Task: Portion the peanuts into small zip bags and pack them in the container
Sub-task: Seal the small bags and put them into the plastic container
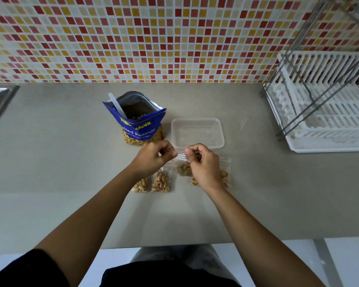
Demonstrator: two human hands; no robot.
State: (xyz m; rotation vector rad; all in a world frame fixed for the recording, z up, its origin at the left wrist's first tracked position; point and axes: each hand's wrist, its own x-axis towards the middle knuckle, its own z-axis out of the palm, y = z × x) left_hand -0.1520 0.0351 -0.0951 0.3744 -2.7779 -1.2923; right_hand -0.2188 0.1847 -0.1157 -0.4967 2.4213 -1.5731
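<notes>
Head view, single frame. I log what is on the grey counter [71, 162].

- Left hand [153, 157]: fingers curled, thumb and forefinger pinching the left end of the top strip of a small zip bag [183, 168].
- Right hand [203, 162]: fingers curled likewise, pinching the same strip just right of the left hand. The two hands are almost touching.
- The bag hangs between them, just in front of the container, with peanuts gathered at its bottom. I cannot tell whether its bottom rests on the counter or is lifted clear; the clear film is hard to read.
- Container [197, 132]: clear plastic, rectangular, open-topped, beyond the hands and right of the pouch.
- Peanut pouch [142, 125]: blue, standing upright, mouth open. Yellow lettering folded at the lip; I read "ARDEN" and a partial "TO". Below, white "…alted Peanuts", then a small line I cannot read. Printed peanuts along its base.
- White spoon [116, 105]: handle sticks out of the pouch mouth, leaning left.
- Filled bags: two side by side under the left wrist [141, 185] [161, 182], a third [225, 176] partly under the right hand.
- Far right: white dish rack [319, 112]. Behind: mosaic wall [174, 38], red, yellow, white.
</notes>
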